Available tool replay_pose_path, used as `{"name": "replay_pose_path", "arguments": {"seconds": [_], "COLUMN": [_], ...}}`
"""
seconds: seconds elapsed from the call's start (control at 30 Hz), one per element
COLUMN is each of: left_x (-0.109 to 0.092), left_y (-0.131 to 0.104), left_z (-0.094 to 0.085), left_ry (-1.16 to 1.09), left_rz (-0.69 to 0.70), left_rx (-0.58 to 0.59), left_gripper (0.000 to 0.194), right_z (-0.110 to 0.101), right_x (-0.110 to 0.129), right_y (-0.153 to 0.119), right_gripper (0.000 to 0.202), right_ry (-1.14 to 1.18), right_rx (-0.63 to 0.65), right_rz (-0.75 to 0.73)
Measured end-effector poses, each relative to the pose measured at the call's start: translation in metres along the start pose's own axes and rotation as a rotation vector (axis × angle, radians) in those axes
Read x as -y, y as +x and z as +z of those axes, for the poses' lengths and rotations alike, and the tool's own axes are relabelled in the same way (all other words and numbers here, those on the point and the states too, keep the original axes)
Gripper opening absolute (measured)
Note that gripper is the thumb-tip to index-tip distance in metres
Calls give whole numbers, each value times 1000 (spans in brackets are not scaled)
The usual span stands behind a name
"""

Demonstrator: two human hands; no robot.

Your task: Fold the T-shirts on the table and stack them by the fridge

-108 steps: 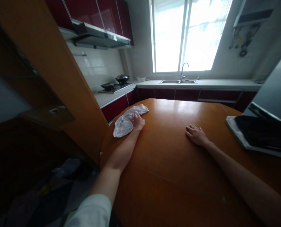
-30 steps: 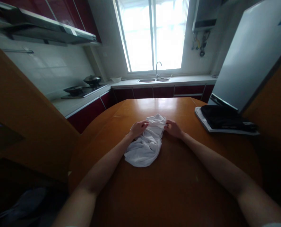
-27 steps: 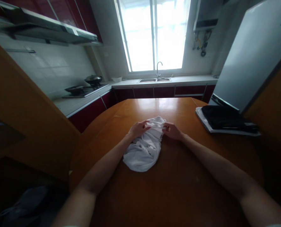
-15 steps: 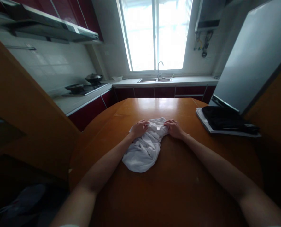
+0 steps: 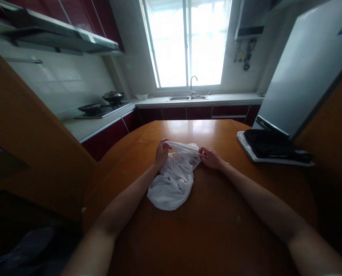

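Observation:
A crumpled white cloth (image 5: 173, 186) lies on the brown wooden table (image 5: 217, 230), its near end rounded and its far end gathered. At that far end my left hand (image 5: 161, 153) pinches the upper left edge, pulled up and stretched sideways. My right hand (image 5: 210, 157) grips the same cloth at its right edge, fingers pressed together. Between the two hands the fabric runs in taut folds.
Folded black cloth (image 5: 274, 143) rests on white folded cloth (image 5: 253, 155) at the table's right side, near the fridge (image 5: 297, 73). Beyond the table are a counter with a sink (image 5: 179, 98) and a stove with pans (image 5: 113, 96).
My left hand has moved left and slightly up, drawing the cloth's far edge out with it. My right hand has stayed nearly in place, holding the right edge. The view has shifted slightly.

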State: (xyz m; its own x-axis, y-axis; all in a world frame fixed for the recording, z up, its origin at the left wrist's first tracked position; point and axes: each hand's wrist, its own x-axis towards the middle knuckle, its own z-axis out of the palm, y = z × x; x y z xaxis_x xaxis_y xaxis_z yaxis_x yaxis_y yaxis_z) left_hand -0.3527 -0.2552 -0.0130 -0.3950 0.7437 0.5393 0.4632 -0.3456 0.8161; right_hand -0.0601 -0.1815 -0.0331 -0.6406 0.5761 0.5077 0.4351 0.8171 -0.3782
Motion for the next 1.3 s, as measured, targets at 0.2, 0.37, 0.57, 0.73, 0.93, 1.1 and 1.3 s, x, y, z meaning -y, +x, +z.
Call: {"name": "replay_pose_path", "arguments": {"seconds": [0.2,0.37,0.57,0.73,0.93,1.1,1.3], "left_x": [-2,-3,-9,-14,-33,-39,-49], "left_y": [5,3,0,5,-2,-20,-35], "left_z": [-3,-3,0,2,7,25,35], "left_ry": [-38,-32,-40,-125,-366,-199,-161], "left_rz": [-13,-4,-102,-250,-349,-69,145], "left_rx": [-90,-55,60,113,404,443,691], "left_gripper": [25,28,23,33,56,101,93], "right_z": [-1,-5,-6,3,16,13,3], "right_x": [-2,-8,-6,25,76,94,56], "right_y": [5,5,3,1,-12,-16,-1], "right_gripper": [17,28,30,26,25,22,42], "right_ry": [-14,139,305,433,501,509,361], "right_rx": [-171,-434,-534,-442,39,85,-513], "right_rz": [110,332,369,264,-175,-300,-56]}}
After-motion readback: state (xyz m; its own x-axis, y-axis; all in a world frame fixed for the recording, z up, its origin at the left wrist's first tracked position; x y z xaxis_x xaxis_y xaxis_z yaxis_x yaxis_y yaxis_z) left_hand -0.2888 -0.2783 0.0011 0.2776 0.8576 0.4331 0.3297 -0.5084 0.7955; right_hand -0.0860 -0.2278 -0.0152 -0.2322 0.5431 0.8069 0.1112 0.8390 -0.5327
